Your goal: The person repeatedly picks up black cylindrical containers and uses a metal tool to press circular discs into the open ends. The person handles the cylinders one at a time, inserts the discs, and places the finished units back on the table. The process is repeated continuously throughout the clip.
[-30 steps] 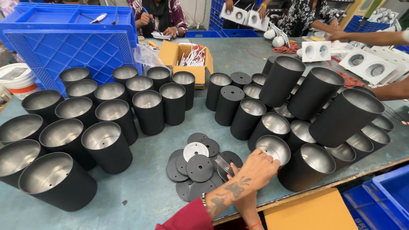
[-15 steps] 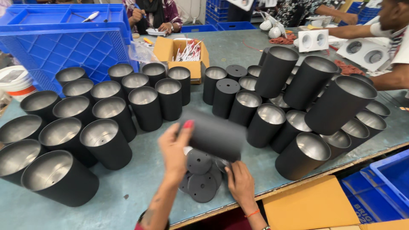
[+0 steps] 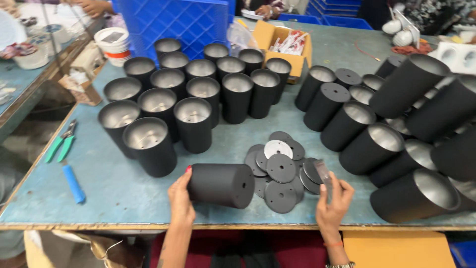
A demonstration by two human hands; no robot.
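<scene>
Toward the far left corner of the tabletop (image 3: 124,198) stand 13 upright black cylinders (image 3: 193,124), open ends up. 1 more black cylinder (image 3: 220,184) lies on its side near the front edge. Along the right edge a heap of tilted cylinders (image 3: 369,149) holds at least 12; some are hidden. Near the front edge lie about 11 black discs (image 3: 281,167) and 1 pale disc (image 3: 277,148), overlapping. At the far edge sits 1 cardboard box (image 3: 285,52). On the left edge lie 1 green-handled pliers (image 3: 60,144) and 1 blue handle (image 3: 74,182).
</scene>
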